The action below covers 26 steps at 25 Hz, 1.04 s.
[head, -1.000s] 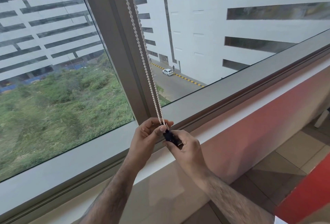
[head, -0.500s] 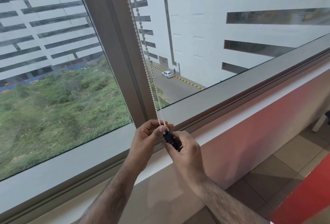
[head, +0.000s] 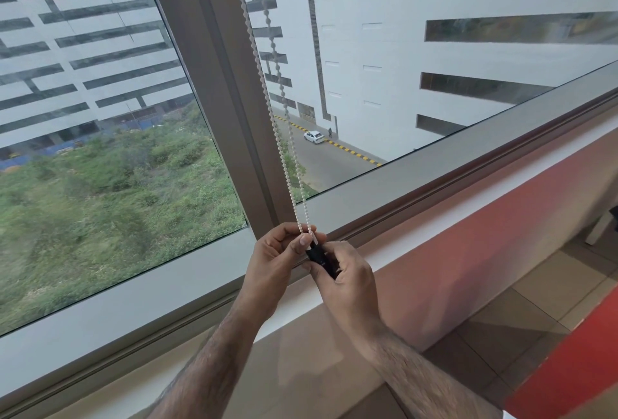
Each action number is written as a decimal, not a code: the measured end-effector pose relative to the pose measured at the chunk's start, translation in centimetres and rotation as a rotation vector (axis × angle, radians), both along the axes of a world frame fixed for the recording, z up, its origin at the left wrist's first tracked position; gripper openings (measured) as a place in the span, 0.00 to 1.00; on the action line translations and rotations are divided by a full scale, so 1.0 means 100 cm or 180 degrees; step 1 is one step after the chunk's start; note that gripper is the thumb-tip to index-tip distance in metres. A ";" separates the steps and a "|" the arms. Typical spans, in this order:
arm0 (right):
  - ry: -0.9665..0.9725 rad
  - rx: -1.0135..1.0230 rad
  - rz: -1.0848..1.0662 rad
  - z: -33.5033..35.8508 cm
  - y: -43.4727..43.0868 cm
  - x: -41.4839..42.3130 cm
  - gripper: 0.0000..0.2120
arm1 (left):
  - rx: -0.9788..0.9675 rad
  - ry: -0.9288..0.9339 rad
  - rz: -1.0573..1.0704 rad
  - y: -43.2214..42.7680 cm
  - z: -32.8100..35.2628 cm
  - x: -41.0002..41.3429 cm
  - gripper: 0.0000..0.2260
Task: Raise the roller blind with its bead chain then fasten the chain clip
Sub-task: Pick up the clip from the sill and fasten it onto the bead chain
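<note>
A person stands at a window with no blind fabric in view, so raising looks done. The left hand (head: 277,251) pinches the white bead chain (head: 267,91) at its lower end. The right hand (head: 347,271) closes around a black chain clip (head: 319,256); whether it is fastened is unclear.

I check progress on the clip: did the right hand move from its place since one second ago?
No. The right hand still holds the black clip at the window frame.
</note>
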State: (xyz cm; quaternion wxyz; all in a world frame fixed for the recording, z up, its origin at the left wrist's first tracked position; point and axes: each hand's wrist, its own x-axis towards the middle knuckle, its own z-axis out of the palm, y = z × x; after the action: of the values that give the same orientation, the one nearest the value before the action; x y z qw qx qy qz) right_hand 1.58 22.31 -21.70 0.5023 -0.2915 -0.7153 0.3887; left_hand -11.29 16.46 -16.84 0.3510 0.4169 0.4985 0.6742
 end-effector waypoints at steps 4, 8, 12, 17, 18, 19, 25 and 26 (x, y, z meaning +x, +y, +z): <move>-0.0012 -0.0047 0.0120 0.001 0.000 -0.001 0.11 | -0.0010 -0.0023 -0.0011 -0.002 -0.002 -0.001 0.12; -0.0014 -0.0016 0.0196 0.002 -0.004 -0.001 0.09 | -0.0014 -0.0116 -0.0135 -0.003 -0.003 -0.007 0.14; 0.0030 -0.0029 0.0190 0.001 -0.008 -0.003 0.08 | -0.0067 -0.0138 -0.0214 -0.002 -0.005 -0.009 0.19; 0.0052 0.0053 0.0184 0.005 -0.007 0.001 0.08 | -0.0087 -0.0170 -0.0254 0.002 -0.004 -0.010 0.19; 0.0048 0.0071 0.0194 0.007 -0.007 0.001 0.07 | -0.0064 -0.0167 -0.0269 0.003 -0.003 -0.010 0.20; 0.0047 0.0058 0.0206 0.008 -0.006 0.000 0.07 | -0.0047 -0.0161 -0.0291 0.003 -0.002 -0.010 0.20; 0.0132 -0.0517 0.0605 0.011 -0.004 0.003 0.06 | -0.0026 -0.0090 -0.0422 0.001 -0.006 -0.006 0.20; 0.0175 -0.0698 0.0782 0.012 -0.003 0.005 0.05 | -0.0011 -0.0117 -0.0476 0.000 -0.006 -0.005 0.20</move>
State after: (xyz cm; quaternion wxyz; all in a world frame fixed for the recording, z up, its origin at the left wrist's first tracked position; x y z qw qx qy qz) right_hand 2.04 21.97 -20.48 0.4355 -0.2441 -0.6849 0.5307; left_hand -11.83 16.50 -17.45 0.4101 0.4399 0.4606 0.6528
